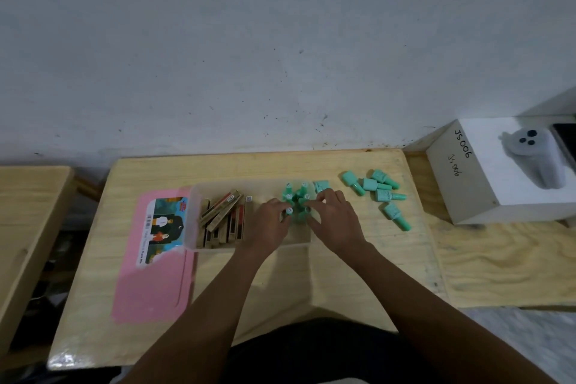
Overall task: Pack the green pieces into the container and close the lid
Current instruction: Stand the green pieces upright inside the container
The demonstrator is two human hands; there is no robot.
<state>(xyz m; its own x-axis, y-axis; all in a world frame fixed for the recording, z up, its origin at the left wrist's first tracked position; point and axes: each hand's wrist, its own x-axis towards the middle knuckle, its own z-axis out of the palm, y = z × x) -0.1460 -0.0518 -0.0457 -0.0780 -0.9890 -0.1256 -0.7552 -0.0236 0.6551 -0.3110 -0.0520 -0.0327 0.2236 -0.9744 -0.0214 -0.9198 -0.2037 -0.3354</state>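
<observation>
Green pieces (296, 196), bottle-shaped with caps: one cluster stands upright in the right end of the clear container (249, 245), more lie loose on the bench (280, 277) just right of it, five or six in a scatter (378, 188), with one more (321, 185) at the container's far right corner. Left hand (269, 223): inside the container, fingers curled about an upright piece. Right hand (335, 218): over the same cluster, fingertips pinching another piece. Container's left end: brown stick-like packs (223, 218). Pink lid (152, 262): flat on the bench, touching the container's left side, not yet fitted. Step judged: packing, roughly half done. Next move calls for reaching right to the loose scatter, standing each piece tightly beside the cluster. White box (495, 171) at far right, uninvolved.
</observation>
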